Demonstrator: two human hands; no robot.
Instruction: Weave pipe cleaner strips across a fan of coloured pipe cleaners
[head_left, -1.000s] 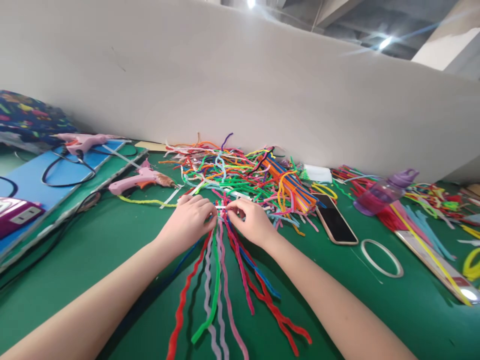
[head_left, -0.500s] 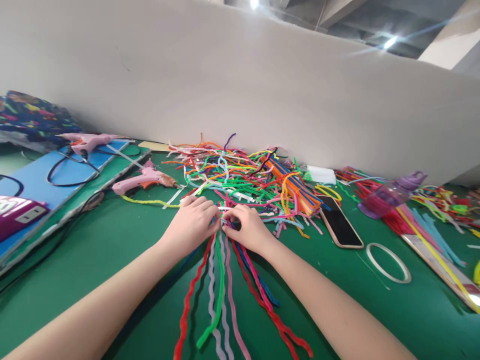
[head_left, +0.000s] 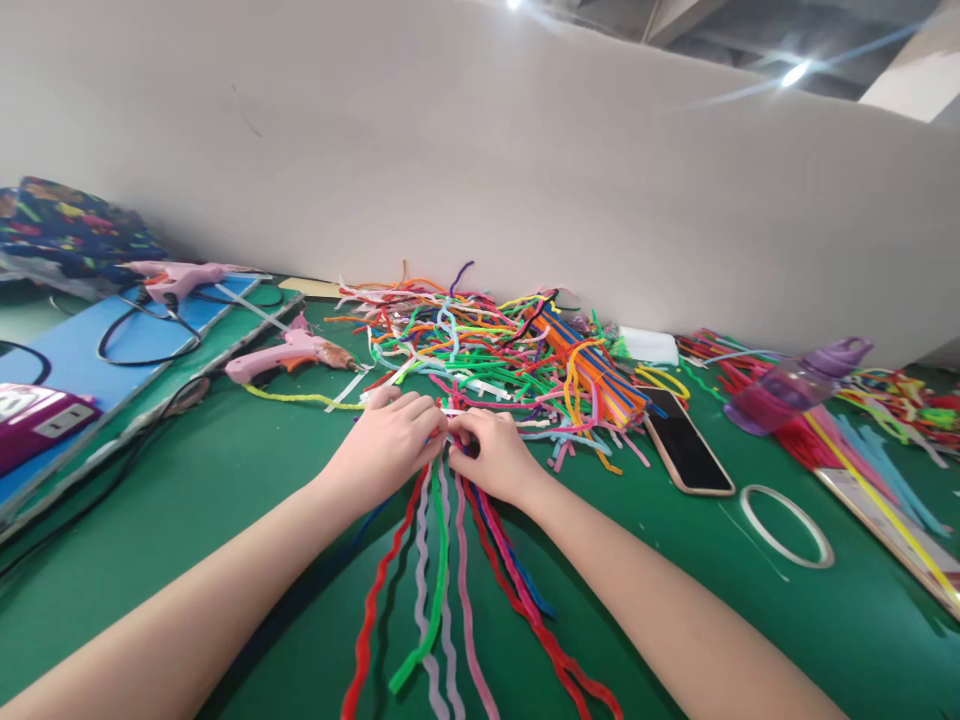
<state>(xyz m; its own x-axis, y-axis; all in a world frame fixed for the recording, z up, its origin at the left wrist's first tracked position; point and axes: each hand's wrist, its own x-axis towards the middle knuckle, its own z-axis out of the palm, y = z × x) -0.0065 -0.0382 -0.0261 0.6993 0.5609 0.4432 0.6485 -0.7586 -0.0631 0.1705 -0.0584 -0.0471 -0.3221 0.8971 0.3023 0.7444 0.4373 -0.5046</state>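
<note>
My left hand [head_left: 397,435] and my right hand [head_left: 491,450] meet at the middle of the table, fingertips pinched close together on a bunch of pipe cleaners. From under the fingers, wavy strands fan out toward me: a red pipe cleaner [head_left: 379,590], a green pipe cleaner [head_left: 435,600], lilac ones, a pink pipe cleaner [head_left: 466,600], and red, magenta and blue ones by my right wrist. A short white strip [head_left: 451,411] shows just beyond the fingertips. The exact spot of the grip is hidden by my fingers.
A heap of cut pipe cleaners [head_left: 457,340] lies behind my hands. Two pink glue guns, the nearer glue gun [head_left: 289,355] with its cord, lie left. On the right are a phone [head_left: 690,445], a tape ring [head_left: 787,530] and a purple bottle [head_left: 795,390].
The view has shifted slightly, so things on the right appear a little farther right. Both hands keep their pinch on the pipe cleaners, fingertips shifting only slightly.
</note>
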